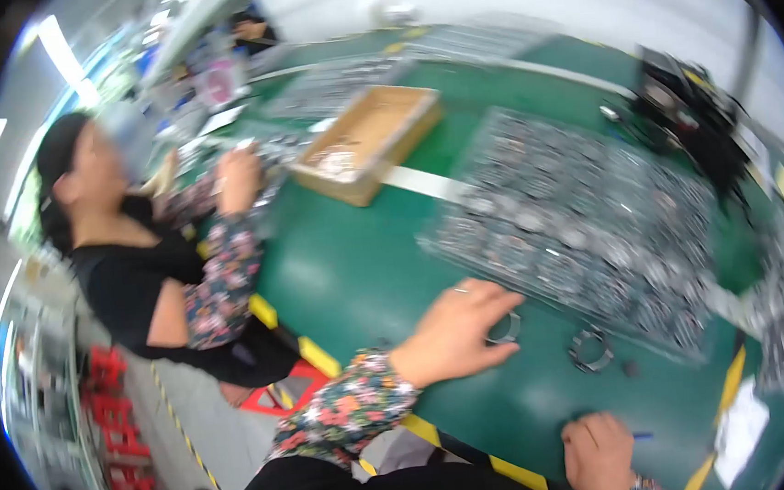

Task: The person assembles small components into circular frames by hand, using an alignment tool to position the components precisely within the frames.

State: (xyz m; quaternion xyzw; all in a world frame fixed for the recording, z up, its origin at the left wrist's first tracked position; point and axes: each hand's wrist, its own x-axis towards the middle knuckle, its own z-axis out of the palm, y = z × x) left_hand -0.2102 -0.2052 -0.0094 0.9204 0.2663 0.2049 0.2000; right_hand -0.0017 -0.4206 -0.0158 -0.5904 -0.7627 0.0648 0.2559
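My left hand, in a flowered sleeve, reaches over the green table. Its thumb and fingers close around a small round metal ring-shaped part, partly covered by the fingers. A second dark ring-shaped part lies on the table to the right, apart from both hands. Near the front edge my right hand is curled closed. A thin blue stick-like thing pokes out beside its fingers; the rest is hidden. Beyond my left hand lies a clear plastic tray filled with rows of similar round parts.
A cardboard box with small white pieces stands farther back. At the left a co-worker handles parts at the same table. Black equipment stands at the back right. White paper lies at the right edge. Yellow-black tape lines the table edge.
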